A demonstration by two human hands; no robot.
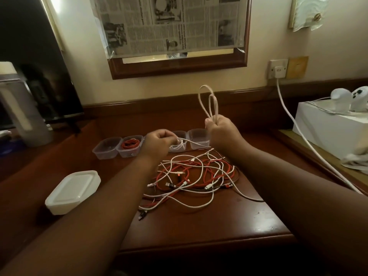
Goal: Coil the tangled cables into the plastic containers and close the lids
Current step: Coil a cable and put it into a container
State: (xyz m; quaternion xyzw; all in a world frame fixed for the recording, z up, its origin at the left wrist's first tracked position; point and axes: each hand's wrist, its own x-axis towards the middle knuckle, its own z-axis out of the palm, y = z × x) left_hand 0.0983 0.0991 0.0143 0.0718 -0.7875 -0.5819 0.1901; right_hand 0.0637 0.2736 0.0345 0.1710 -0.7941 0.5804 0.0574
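white cable (209, 102) | red coil (130, 144) | clear containers (106, 149) | brown table (199, 220)

newspaper (169, 24) taped over the mirror, print too blurred to read

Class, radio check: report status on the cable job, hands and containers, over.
Right hand grips white cable loops; left hand pinches its trailing run. Red coil sits in one open container. Tangled pile remains on table; stacked lids off.
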